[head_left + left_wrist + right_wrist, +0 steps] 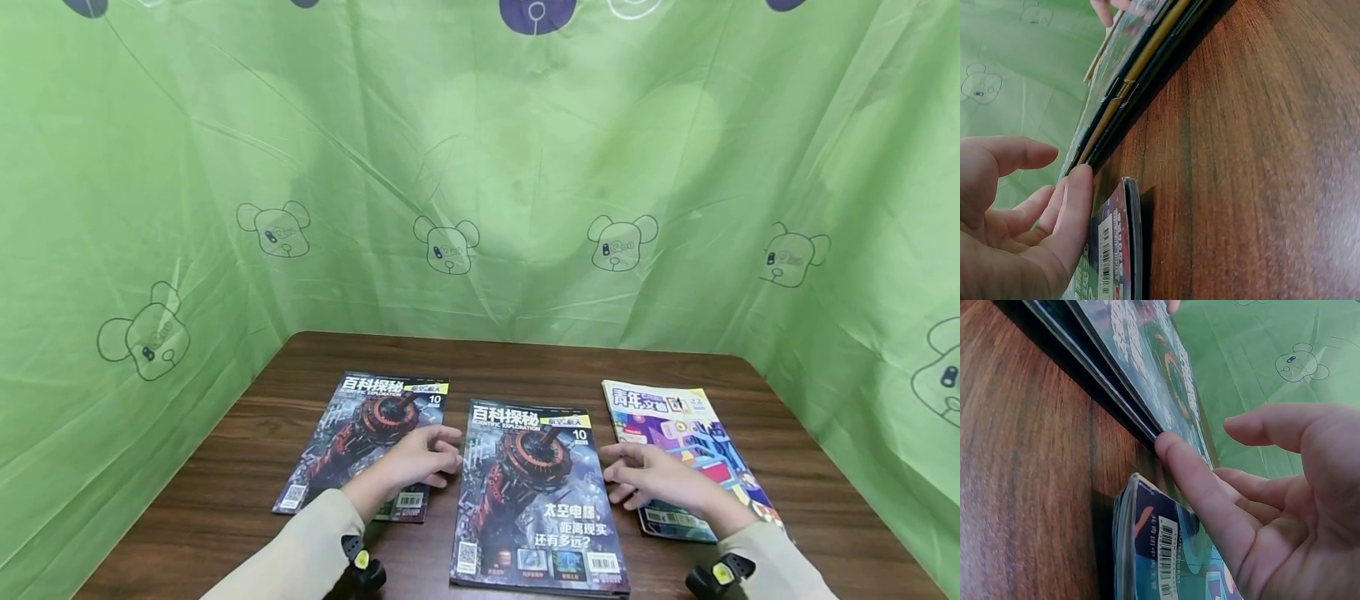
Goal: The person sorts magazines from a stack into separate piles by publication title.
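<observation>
A stack of magazines [525,500] with a dark cover lies in the middle of the table. My left hand [420,460] is at its left edge, the fingers slightly bent; in the left wrist view a fingertip of that hand [1029,219] touches the spines of the stack [1125,90]. On the other side my right hand [660,479] is at the right edge; in the right wrist view a fingertip of this hand [1260,506] touches the side of the stack [1129,356]. Neither hand is curled round anything.
Another dark-covered magazine pile [330,446] lies at the left, partly under my left forearm. A colourful magazine pile [720,446] lies at the right, partly behind my right hand. Green cloth [525,300] with bear drawings surrounds the brown wooden table [525,362].
</observation>
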Demonstrator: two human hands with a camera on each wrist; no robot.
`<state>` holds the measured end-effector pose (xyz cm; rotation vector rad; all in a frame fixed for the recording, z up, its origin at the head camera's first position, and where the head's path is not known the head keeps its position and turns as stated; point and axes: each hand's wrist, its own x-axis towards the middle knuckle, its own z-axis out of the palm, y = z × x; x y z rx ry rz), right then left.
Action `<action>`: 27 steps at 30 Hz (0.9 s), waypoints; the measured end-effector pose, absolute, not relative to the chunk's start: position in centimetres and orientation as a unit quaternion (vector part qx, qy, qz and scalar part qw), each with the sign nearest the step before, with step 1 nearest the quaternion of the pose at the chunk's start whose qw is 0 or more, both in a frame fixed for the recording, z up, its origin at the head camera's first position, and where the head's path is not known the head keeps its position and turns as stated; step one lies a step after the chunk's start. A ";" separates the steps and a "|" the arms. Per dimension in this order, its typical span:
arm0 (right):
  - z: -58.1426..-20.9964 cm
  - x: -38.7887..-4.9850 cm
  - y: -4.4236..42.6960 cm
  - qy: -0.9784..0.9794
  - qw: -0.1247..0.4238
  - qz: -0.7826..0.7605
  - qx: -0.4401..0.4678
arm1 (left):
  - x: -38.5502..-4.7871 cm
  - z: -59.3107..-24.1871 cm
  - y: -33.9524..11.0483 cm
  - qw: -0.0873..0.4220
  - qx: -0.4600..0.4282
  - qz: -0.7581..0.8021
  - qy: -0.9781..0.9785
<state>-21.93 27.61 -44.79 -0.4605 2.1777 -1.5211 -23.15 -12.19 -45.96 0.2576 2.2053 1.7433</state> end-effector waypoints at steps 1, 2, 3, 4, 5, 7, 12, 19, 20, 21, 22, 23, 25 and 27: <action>-44.8 -21.9 27.6 0.788 0.222 -0.550 -0.166 | -23.1 -45.9 -12.2 0.161 0.091 0.612 0.769; -44.8 -21.9 27.6 0.788 0.223 -0.549 -0.166 | -23.1 -45.9 -12.2 0.165 0.092 0.613 0.767; -44.8 -21.9 27.5 0.789 0.224 -0.548 -0.165 | -23.0 -45.9 -12.2 0.168 0.094 0.614 0.765; -44.8 -21.8 27.5 0.790 0.225 -0.547 -0.163 | -23.0 -45.9 -12.1 0.172 0.095 0.615 0.764; -44.8 -21.8 27.5 0.792 0.225 -0.544 -0.163 | -22.9 -45.9 -12.1 0.176 0.096 0.615 0.763; -44.8 -21.8 27.4 0.795 0.227 -0.539 -0.160 | -22.7 -45.8 -12.0 0.184 0.099 0.615 0.760; -44.7 -21.9 27.2 0.802 0.232 -0.531 -0.148 | -22.4 -45.8 -12.0 0.190 0.104 0.611 0.761; -44.7 -21.9 26.9 0.807 0.232 -0.526 -0.139 | -22.5 -45.9 -11.9 0.190 0.107 0.612 0.761; -44.7 -21.9 26.8 0.807 0.232 -0.526 -0.138 | -22.5 -45.9 -11.9 0.189 0.107 0.612 0.760; -44.7 -21.9 26.8 0.807 0.232 -0.526 -0.136 | -22.5 -45.9 -11.9 0.189 0.108 0.612 0.760; -44.8 -21.9 26.8 0.807 0.232 -0.527 -0.135 | -22.5 -45.9 -11.9 0.188 0.108 0.612 0.761; -44.8 -21.9 26.9 0.806 0.232 -0.527 -0.134 | -22.5 -45.9 -11.9 0.188 0.107 0.612 0.761; -44.8 -21.9 26.9 0.806 0.232 -0.528 -0.132 | -22.5 -45.8 -11.9 0.187 0.107 0.613 0.760; -44.9 -21.9 26.9 0.805 0.232 -0.530 -0.131 | -22.4 -45.8 -11.9 0.187 0.107 0.613 0.760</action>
